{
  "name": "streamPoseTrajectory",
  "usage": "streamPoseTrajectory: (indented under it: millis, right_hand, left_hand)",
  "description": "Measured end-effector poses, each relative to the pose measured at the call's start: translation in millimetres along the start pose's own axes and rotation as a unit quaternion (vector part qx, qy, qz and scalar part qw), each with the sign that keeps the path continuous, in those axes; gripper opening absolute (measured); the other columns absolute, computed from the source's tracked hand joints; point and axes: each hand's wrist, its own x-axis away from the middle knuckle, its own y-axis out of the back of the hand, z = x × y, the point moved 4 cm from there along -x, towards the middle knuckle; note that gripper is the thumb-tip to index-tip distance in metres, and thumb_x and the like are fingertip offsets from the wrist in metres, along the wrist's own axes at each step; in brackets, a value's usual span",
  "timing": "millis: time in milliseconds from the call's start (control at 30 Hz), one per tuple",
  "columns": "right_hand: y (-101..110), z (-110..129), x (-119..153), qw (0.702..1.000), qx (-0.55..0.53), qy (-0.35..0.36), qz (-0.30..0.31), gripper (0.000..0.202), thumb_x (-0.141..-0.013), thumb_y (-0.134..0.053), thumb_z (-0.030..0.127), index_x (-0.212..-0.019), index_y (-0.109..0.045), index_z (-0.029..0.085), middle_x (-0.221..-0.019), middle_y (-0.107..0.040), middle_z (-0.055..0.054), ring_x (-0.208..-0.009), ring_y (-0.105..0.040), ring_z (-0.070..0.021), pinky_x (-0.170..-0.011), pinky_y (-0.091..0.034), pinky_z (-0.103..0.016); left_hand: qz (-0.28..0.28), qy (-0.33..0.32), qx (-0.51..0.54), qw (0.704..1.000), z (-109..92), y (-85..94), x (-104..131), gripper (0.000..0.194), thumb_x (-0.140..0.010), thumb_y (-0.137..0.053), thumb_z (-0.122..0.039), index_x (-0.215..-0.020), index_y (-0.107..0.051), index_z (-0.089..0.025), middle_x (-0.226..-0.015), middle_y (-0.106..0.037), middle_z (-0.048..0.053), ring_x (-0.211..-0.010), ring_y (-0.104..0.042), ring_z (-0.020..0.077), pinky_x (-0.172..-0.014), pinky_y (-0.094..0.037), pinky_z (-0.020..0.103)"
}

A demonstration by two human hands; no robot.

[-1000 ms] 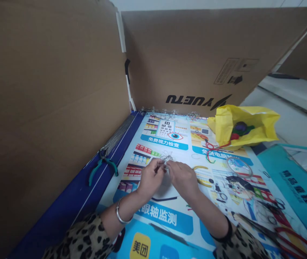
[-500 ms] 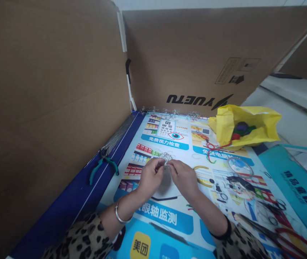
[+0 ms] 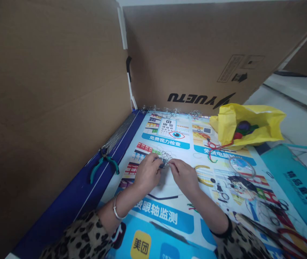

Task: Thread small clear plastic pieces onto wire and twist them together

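Note:
A small tangled piece of silvery wire (image 3: 165, 157) is held between both hands over the middle of the printed sheet (image 3: 169, 187). My left hand (image 3: 148, 172) grips it from the left, fingers curled round its side. On the right, my right hand (image 3: 184, 176) pinches its edge between thumb and fingertips. The fine strands are too small to make out singly. Teal-handled pliers (image 3: 104, 163) lie to the left on the blue edge, beside a bundle of thin straight wires (image 3: 118, 136).
Cardboard walls (image 3: 196, 46) stand at the left and back, with more wire pieces (image 3: 173, 113) along the back edge. At the right are a yellow bag (image 3: 269, 126) holding coloured bundles, red cord (image 3: 218, 146), a clear round dish (image 3: 242, 166), scissors (image 3: 274, 233) and a teal box (image 3: 293, 183).
My left hand has shifted slightly left and turned, and more of the wire piece now shows between the hands. The view has moved slightly.

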Motion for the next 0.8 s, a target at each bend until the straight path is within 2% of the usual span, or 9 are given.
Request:
streamPoseTrajectory:
  millis: [200,367,533,633,800]
  right_hand:
    - [1,1,0,1.0,0.001,0.006,0.0,0.019,-0.088,-0.045,0.024,-0.088,-0.064,0.018,-0.084,-0.07,-0.005,-0.074,-0.065,-0.0182,-0.068,-0.046,-0.027]
    - [1,1,0,1.0,-0.008,0.005,0.002,0.018,-0.088,-0.047,0.024,-0.088,-0.064,0.018,-0.084,-0.07,-0.004,-0.074,-0.065,-0.0186,-0.068,-0.046,-0.028]
    - [2,2,0,1.0,-0.006,0.01,-0.009,0.019,-0.088,-0.045,0.024,-0.087,-0.064,0.018,-0.083,-0.07,-0.004,-0.072,-0.065,-0.0182,-0.066,-0.046,-0.027]
    - [2,3,-1,1.0,-0.01,0.012,-0.005,0.018,-0.088,-0.046,0.024,-0.087,-0.064,0.018,-0.082,-0.07,-0.004,-0.072,-0.065,-0.0181,-0.066,-0.045,-0.027]
    - [1,0,0,1.0,-0.011,-0.022,0.015,0.018,-0.087,-0.047,0.025,-0.088,-0.064,0.02,-0.078,-0.071,-0.001,-0.067,-0.065,-0.0169,-0.062,-0.044,-0.025]
  left_hand:
    - [-0.026,-0.004,-0.002,1.0,5,3.6,-3,0.012,-0.081,-0.051,-0.013,-0.081,-0.062,-0.018,-0.094,-0.059,0.005,-0.093,-0.052,0.0191,-0.082,-0.046,0.031]
    - [-0.013,-0.026,-0.033,0.999,7,3.1,-7,0.017,-0.077,-0.057,-0.014,-0.092,-0.062,-0.02,-0.102,-0.058,0.005,-0.096,-0.051,0.0208,-0.083,-0.045,0.033]
    - [-0.007,-0.049,-0.068,0.996,8,-3.6,-9,0.01,-0.077,-0.057,-0.015,-0.082,-0.064,-0.021,-0.102,-0.059,0.005,-0.094,-0.051,0.0216,-0.08,-0.045,0.034]
    - [-0.023,-0.041,-0.034,0.998,10,-2.5,-9,0.013,-0.08,-0.053,-0.014,-0.082,-0.064,-0.02,-0.096,-0.061,0.004,-0.091,-0.052,0.0193,-0.08,-0.045,0.032]
    - [-0.063,0.016,0.102,0.993,16,1.7,-9,0.012,-0.083,-0.052,-0.019,-0.086,-0.063,-0.02,-0.087,-0.063,0.004,-0.087,-0.056,0.017,-0.079,-0.046,0.03]
